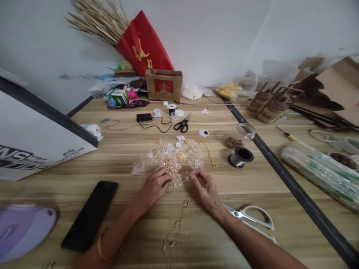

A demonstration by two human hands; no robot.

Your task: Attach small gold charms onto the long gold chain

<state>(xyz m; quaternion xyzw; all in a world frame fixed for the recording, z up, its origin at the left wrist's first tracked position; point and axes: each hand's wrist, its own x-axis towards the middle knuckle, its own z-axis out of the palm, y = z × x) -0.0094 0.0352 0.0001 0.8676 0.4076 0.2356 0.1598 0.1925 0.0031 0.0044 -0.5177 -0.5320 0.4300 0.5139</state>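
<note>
The heap of gold and white charms [174, 158] lies mid-table, the left hand [155, 185] and right hand [204, 186] curled at its near edge, grip impossible to tell, a beaded chain [176, 228] trailing between them, bare wood before the phone [91, 215], scissors [252, 216] just right.

Table [117, 149]: light wood, with a black strip running along the right.
- Phone [90, 215], face down, near left.
- White-handled scissors [252, 216], near right.
- Wire spool [240, 157] right of centre. Bead jar [234, 142] just behind it, glass lid [246, 130] beside the jar.
- Black scissors [183, 123] and black box [144, 117] with cable, mid-table.
- Paper bag [164, 84] and red bag [144, 45] at the wall.
- Screwdriver [286, 134] and wicker baskets [269, 104], far right.
</note>
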